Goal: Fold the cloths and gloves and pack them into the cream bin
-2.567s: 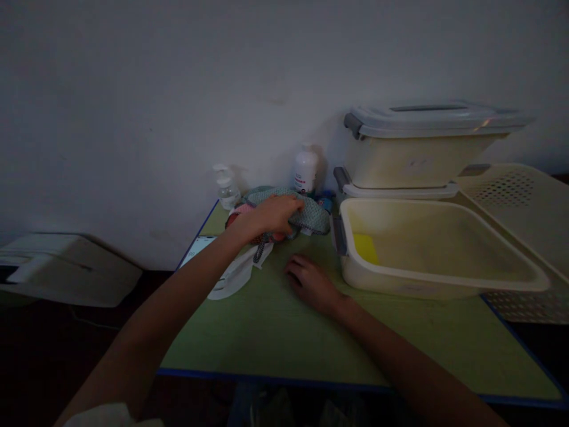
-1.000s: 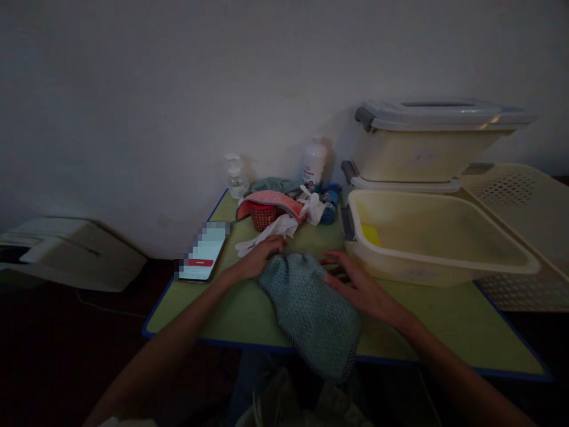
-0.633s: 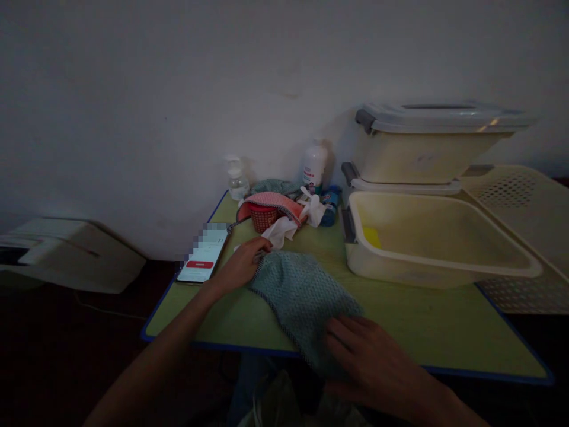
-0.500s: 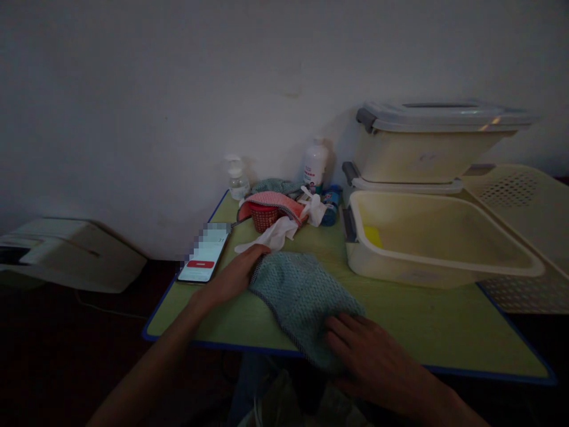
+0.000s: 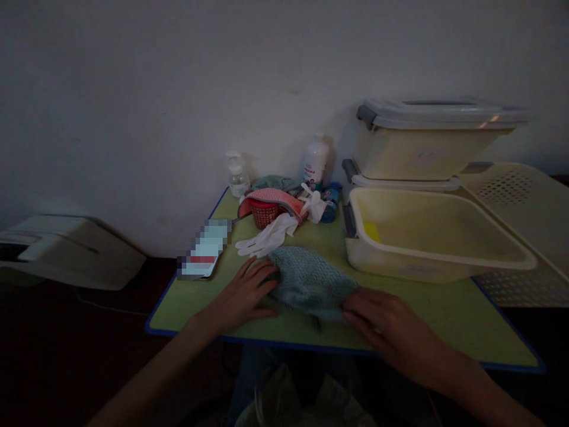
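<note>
Lower centre: arranging blue-green textured cloth [image 5: 311,276], my right hand [image 5: 398,332] gripping, left hand [image 5: 237,299] loosely open against it; next wants steadying.

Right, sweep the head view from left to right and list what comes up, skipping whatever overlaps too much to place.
White case, phone, left hand, blue-green cloth between the hands, right hand, perforated basket.

No lettering is legible: the marks on the far white bottle [image 5: 315,161] and upper right box [image 5: 418,155] are too small.
</note>
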### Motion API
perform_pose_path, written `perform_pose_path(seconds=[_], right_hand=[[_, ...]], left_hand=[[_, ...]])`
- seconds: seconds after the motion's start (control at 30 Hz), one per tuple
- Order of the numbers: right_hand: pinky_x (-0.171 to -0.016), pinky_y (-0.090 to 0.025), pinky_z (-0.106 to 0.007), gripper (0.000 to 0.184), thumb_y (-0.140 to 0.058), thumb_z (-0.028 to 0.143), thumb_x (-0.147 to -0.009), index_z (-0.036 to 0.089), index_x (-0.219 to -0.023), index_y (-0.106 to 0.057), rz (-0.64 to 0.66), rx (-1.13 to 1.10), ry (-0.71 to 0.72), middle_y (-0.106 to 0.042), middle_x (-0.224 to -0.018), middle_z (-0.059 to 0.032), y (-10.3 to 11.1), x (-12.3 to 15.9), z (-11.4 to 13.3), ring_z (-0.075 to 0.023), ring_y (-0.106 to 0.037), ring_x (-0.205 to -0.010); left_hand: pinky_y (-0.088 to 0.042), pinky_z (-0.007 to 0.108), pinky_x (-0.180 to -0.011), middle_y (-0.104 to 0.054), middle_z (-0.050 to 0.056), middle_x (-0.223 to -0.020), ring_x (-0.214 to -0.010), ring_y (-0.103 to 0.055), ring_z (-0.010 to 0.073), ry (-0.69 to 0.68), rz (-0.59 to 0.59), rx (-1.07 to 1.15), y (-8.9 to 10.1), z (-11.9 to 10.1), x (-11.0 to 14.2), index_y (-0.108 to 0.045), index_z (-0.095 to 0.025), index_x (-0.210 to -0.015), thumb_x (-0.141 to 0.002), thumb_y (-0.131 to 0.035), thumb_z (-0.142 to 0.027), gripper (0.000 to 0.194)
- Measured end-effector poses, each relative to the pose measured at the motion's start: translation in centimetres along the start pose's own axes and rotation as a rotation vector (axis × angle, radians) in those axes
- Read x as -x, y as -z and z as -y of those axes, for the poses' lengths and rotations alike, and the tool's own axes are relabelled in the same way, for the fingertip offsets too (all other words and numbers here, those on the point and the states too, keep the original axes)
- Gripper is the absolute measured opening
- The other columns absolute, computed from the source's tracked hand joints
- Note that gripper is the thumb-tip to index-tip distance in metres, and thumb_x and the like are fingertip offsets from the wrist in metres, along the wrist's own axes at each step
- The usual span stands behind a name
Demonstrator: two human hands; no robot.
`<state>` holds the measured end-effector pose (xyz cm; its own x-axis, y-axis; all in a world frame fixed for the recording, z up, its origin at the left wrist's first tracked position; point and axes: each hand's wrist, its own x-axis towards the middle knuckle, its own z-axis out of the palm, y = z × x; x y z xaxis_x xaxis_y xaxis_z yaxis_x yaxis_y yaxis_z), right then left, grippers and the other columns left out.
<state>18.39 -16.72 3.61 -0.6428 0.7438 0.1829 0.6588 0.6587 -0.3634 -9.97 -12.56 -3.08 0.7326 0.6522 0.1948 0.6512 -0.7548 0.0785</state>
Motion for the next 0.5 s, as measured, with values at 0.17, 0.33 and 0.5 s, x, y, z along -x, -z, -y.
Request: perform_pose_path(seconds=[0.17,0.33,0.5], right_hand=[[-0.060,-0.045,-0.025,0.019,-0.041,0.024,-0.092,0.020,-0.081,-0.056,-0.219,-0.046,0.009,-0.062,-0.075,-0.0041,4.2,-1.0,0.1,-0.0145,-0.059,-0.068],[-0.050,-0.039,-0.025,0.019,-0.046,0.029,-0.090,0.023,-0.075,-0.054,-0.435,0.108,0.035,-0.059,-0.066,-0.0001,8.0,-2.1,0.0,-0.0128,-0.054,-0.056],[-0.045,-0.037,-0.025,0.015,-0.054,0.029,-0.085,0.023,-0.074,-0.060,-0.534,0.146,-0.099,-0.059,-0.057,0.0023,9.7,-4.2,-1.0,-0.0106,-0.050,-0.042]], left_hand=[[-0.030,0.049,-0.107,-0.062,0.004,-0.096,-0.100,-0.058,0.0181,0.076,-0.104,0.066,2.8,1.1,-1.1,-0.059,-0.018,-0.083,-0.086,-0.048,-0.011,0.013],[-0.048,0.030,-0.082,-0.061,0.007,-0.101,-0.093,-0.059,0.0170,0.155,-0.412,0.197,8.4,2.2,-1.4,-0.060,-0.016,-0.081,-0.087,-0.052,-0.022,0.011],[-0.045,0.025,-0.061,-0.060,0.000,-0.076,-0.066,-0.054,0.0123,0.275,-0.611,0.102,11.9,3.8,-2.9,-0.066,-0.018,-0.074,-0.080,-0.061,-0.027,0.012]])
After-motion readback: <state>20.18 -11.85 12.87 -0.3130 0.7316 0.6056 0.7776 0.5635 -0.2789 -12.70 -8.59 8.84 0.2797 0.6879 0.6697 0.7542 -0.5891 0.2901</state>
